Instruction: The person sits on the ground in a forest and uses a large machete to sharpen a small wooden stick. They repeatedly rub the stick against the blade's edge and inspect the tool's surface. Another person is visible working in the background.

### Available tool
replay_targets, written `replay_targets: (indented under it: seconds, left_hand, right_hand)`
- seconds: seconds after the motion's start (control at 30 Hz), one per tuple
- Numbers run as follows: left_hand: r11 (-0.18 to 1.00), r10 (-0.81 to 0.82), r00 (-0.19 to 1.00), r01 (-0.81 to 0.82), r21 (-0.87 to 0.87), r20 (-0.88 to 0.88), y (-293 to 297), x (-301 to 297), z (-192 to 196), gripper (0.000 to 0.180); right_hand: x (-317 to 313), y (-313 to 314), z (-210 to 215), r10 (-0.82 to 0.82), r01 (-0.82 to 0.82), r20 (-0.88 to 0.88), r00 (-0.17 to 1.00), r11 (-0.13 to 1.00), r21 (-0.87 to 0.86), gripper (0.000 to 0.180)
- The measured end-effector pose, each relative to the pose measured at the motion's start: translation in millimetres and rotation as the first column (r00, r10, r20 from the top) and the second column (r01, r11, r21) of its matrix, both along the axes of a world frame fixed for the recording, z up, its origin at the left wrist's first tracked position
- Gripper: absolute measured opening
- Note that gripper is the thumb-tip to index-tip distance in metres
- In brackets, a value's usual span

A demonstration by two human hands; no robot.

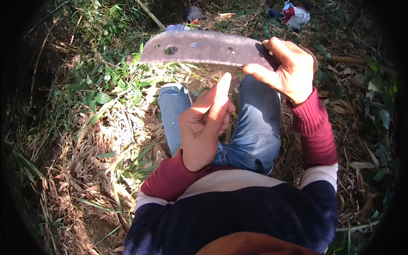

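A person standing on ground (85, 170) strewn with dry bamboo leaves holds a broad, flat machete blade (204, 47) level across the view, its grey metal pitted with small holes and spots. The right hand (289, 68) grips the blade's near end, fingers (276, 49) clamped over the top edge and thumb pressed below, hiding the handle. The left hand (206, 123) is raised just below the blade, its fingers held together and straight, the tips pointing up toward the blade's lower edge, near but apart from it; it holds nothing. Both wrists show dark red cuffs (314, 127) of a sweater banded in white and navy. Beneath the hands are the person's blue jeans (255, 127). Green leafy shoots (110, 85) grow left of the left hand's fingers. Beyond the blade, farther up the slope, two other people crouch among the litter: one in a dark cap (193, 13) and checked shirt, another in a pale top (297, 15). A bamboo pole (348, 60) lies on the ground right of the right hand.
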State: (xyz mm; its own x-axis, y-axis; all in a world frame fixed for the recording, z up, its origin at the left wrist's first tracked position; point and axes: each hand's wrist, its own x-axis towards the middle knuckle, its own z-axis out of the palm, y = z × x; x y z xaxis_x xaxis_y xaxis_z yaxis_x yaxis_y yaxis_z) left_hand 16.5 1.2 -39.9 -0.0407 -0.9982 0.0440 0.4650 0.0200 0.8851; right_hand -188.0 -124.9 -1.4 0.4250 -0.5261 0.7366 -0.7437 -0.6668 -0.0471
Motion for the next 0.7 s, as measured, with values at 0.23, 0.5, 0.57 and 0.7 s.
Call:
replay_targets:
  seconds: [0.23,0.5,0.57,0.7]
  left_hand:
    - [0.993,0.115,0.990,-0.115,0.011,-0.076,-14,-5,-2,0.039]
    - [0.996,-0.054,0.940,0.073,0.045,-0.336,-6,-7,-30,0.029]
    - [0.973,-0.151,0.840,0.220,0.071,-0.522,-12,-9,-17,0.030]
    - [0.982,-0.127,0.896,0.173,0.071,-0.425,-9,-11,-18,0.032]
  right_hand:
    - [-26,20,-4,0.027,-0.256,0.460,0.887,0.860,0.442,0.053]
    - [9,51,19,0.368,-0.369,0.035,0.929,0.915,0.166,0.098]
    - [9,54,18,0.369,-0.367,0.028,0.929,0.912,0.181,0.099]
    - [11,55,16,0.360,-0.359,0.024,0.933,0.921,0.150,0.098]
